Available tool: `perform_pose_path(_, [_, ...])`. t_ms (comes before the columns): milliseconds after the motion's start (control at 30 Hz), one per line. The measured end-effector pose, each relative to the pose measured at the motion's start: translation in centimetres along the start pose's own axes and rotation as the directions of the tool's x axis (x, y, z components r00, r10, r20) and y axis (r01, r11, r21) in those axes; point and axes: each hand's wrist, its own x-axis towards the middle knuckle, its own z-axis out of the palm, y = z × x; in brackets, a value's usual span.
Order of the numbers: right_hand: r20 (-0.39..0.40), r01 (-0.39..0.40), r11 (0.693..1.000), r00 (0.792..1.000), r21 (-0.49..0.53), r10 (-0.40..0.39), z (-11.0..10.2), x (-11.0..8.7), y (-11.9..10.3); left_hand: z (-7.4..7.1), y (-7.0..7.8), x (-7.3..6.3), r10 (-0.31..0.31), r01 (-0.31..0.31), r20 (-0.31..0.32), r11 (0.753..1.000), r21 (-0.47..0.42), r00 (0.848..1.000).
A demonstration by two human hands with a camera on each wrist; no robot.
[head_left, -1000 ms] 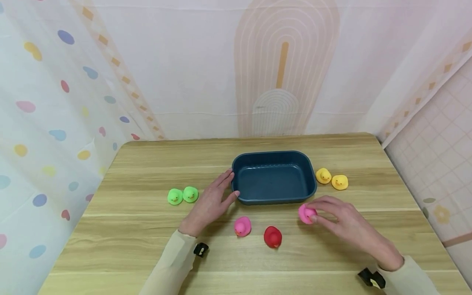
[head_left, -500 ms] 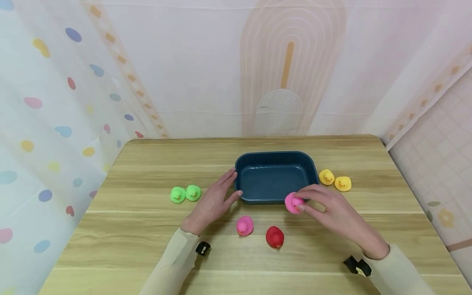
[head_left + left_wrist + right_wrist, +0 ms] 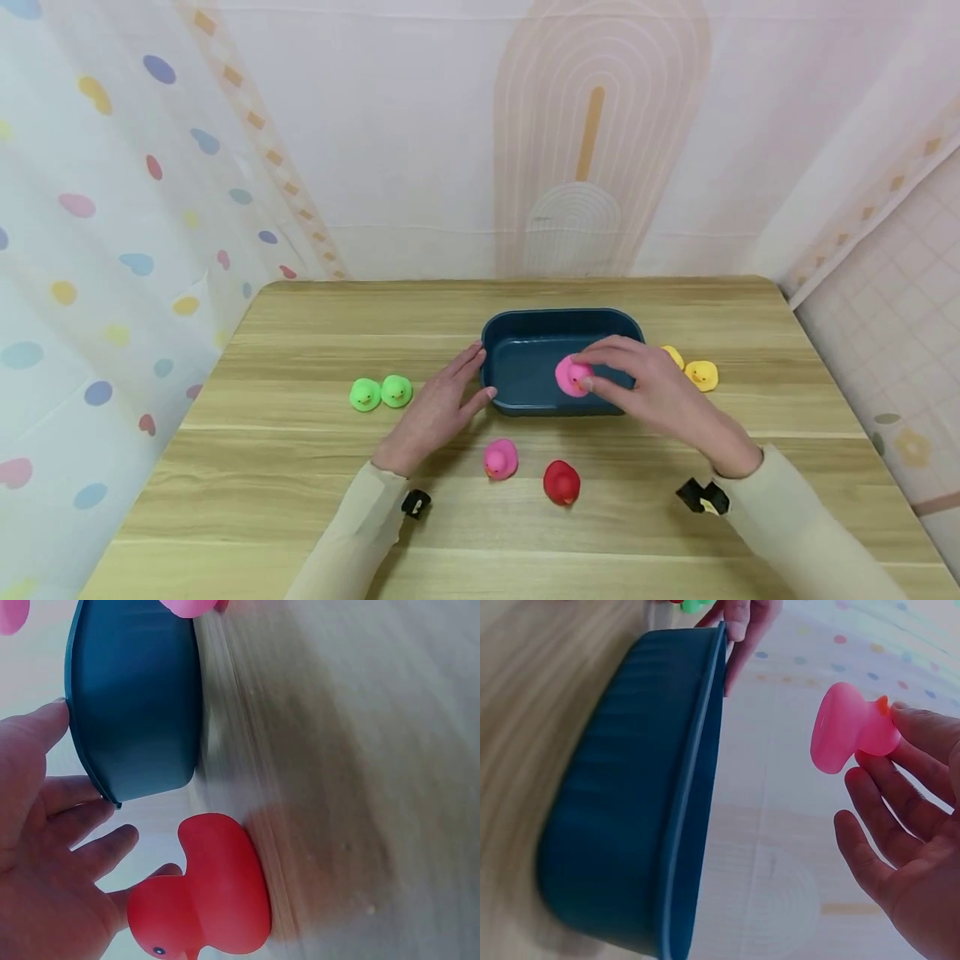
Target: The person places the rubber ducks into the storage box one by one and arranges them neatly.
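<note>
My right hand (image 3: 656, 383) pinches a pink rubber duck (image 3: 572, 377) between thumb and fingertips. In the right wrist view the duck (image 3: 844, 729) hangs above the rim of the dark blue rectangular tray (image 3: 630, 787). At the tray's left end, my left hand (image 3: 431, 412) touches the wall with thumb and fingertips, its fingers extended. A red rubber duck (image 3: 210, 896) stands close by those fingers in the left wrist view; the head view hides it behind the left hand. No duck lies on the visible tray floor (image 3: 521, 379).
In front of the tray stand another pink duck (image 3: 500, 459) and a red duck (image 3: 562, 482). Two green ducks (image 3: 381, 392) sit to the left. On the right are two yellow ducks (image 3: 702, 375), one partly behind my right hand. A patterned curtain (image 3: 420, 150) hangs behind the wooden table (image 3: 315, 500).
My right hand has carried the pink duck from the table's right front up and leftward, over the tray. My left hand keeps its place at the tray's left end.
</note>
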Motion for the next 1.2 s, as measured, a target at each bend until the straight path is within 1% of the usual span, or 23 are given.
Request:
perform_pose_path(200, [0.017,0.023,1.0,1.0,0.004,-0.023,-0.1,2.1,0.4,0.1,0.1,0.1,-0.026,0.026,0.016,1.0,0.0,1.0])
perform_pose_path(433, [0.064,-0.002,0.998,0.998,0.058,-0.001,-0.1,4.5,0.6,0.4,0.0,0.1,-0.036,0.036,0.01,0.999,-0.01,0.999])
perform_pose_path(533, [0.077,-0.015,0.998,0.997,0.065,0.01,-0.1,5.5,0.7,0.5,0.0,0.2,-0.038,0.038,0.01,0.999,-0.015,0.999])
perform_pose_path(700, [0.115,-0.08,0.995,0.991,0.066,0.072,-0.2,6.9,0.8,0.6,0.0,0.1,-0.034,0.035,0.006,0.999,-0.022,0.999])
perform_pose_path(900, [0.174,-0.171,0.981,0.973,0.089,0.153,0.1,8.5,1.1,0.6,-0.1,0.0,-0.029,0.029,-0.002,0.999,-0.024,1.0])
perform_pose_path(1033, [0.208,-0.2,0.975,0.962,0.094,0.178,0.4,9.6,1.6,0.6,-0.1,-0.1,-0.036,0.036,0.0,0.999,-0.034,0.999])
perform_pose_path(1200, [0.252,-0.237,0.963,0.947,0.126,0.2,1.0,10.8,2.5,0.6,-0.1,0.0,-0.037,0.037,0.0,0.998,-0.042,0.999])
